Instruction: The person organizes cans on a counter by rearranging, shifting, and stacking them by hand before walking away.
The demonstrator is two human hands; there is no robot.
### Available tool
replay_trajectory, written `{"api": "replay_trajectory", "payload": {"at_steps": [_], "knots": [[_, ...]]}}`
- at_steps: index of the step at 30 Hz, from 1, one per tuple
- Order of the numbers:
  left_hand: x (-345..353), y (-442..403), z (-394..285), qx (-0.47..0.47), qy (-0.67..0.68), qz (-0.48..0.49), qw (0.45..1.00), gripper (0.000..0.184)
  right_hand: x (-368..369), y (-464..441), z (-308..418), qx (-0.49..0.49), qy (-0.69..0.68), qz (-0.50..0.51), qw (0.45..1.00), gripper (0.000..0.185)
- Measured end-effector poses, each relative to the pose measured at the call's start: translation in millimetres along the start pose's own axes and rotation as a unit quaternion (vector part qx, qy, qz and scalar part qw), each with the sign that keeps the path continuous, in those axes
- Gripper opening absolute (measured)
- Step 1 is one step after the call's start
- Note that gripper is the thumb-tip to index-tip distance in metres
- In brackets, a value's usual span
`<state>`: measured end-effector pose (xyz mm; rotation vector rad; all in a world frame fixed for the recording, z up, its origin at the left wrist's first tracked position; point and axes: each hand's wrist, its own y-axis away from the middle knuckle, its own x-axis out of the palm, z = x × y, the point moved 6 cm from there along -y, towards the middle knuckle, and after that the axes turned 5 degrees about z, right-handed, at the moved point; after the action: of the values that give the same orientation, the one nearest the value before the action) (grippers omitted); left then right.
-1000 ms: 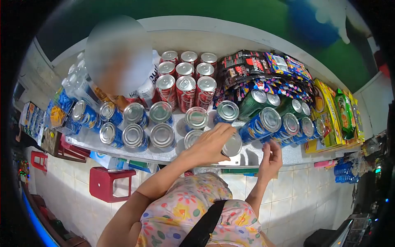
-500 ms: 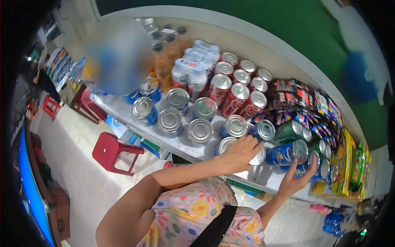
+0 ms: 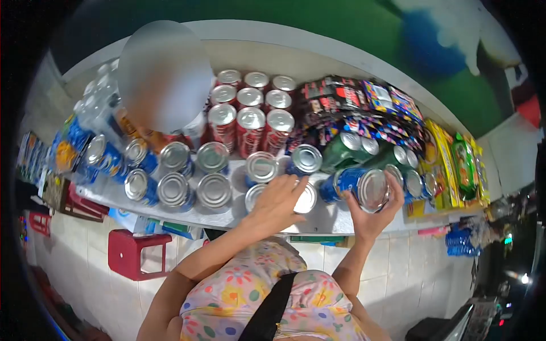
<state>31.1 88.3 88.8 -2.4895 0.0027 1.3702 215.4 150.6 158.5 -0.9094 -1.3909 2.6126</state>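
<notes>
Blue cans with silver lids stand in pairs along the metal shelf (image 3: 333, 226). My left hand (image 3: 276, 202) reaches over them, thumb and forefinger curled round the rim of one can (image 3: 306, 199); its side is mostly hidden. Just behind that hand stands another blue can (image 3: 307, 159). My right hand (image 3: 372, 213) grips a tilted blue can (image 3: 347, 183), thumb on the near left and fingers on the right of its end. More blue cans (image 3: 414, 184) lie on their sides to the right of it, with green cans (image 3: 345, 149) lying behind.
Red cans (image 3: 250, 122) stand in rows at the back. Dark snack packets (image 3: 335, 96) are piled beside them, and yellow packs (image 3: 446, 165) stand at the right end. Bottles (image 3: 99, 111) are at the far left. A red stool (image 3: 128, 256) stands on the floor below.
The view has swung to the right, so the shelf appears more level and shifted left. Both hands stay at the same cans; the right fingers now sit closer round the tilted can.
</notes>
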Motion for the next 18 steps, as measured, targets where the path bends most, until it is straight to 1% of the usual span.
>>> {"api": "replay_trajectory", "payload": {"at_steps": [2, 3, 5, 8, 9, 12, 13, 16, 18], "knots": [[-1, 1, -1, 0.0, -0.003, -0.005, 1.0, 0.085, -15, 9, 11, 0.051, -0.027, -0.017, 0.998, 0.096], [-3, 2, -1, -0.003, 0.004, 0.011, 1.0, 0.084, -19, 17, 10, 0.055, -0.066, -0.024, 0.996, 0.096], [0, 3, 0, 0.005, -0.004, 0.001, 1.0, 0.084, -21, 34, 5, 0.055, -0.147, -0.04, 0.987, 0.098], [-1, 3, 0, 0.011, -0.004, -0.009, 1.0, 0.084, -16, 63, -7, 0.137, -0.12, 0.007, 0.983, 0.098], [-1, 3, 0, 0.012, -0.002, -0.012, 1.0, 0.084, -13, 73, -14, 0.171, -0.116, 0.004, 0.978, 0.093], [-2, 3, 0, 0.014, 0.001, -0.008, 1.0, 0.085, -7, 92, -30, 0.239, -0.016, 0.012, 0.971, 0.086], [-2, 4, 0, 0.013, 0.001, -0.007, 1.0, 0.085, -4, 95, -34, 0.246, -0.006, -0.001, 0.969, 0.082], [-2, 3, 0, 0.011, 0.002, -0.005, 1.0, 0.086, 8, 100, -41, 0.229, 0.049, -0.001, 0.972, 0.084], [-3, 3, -1, 0.008, 0.008, -0.003, 1.0, 0.086, 20, 100, -45, 0.22, 0.029, -0.023, 0.975, 0.083]]}}
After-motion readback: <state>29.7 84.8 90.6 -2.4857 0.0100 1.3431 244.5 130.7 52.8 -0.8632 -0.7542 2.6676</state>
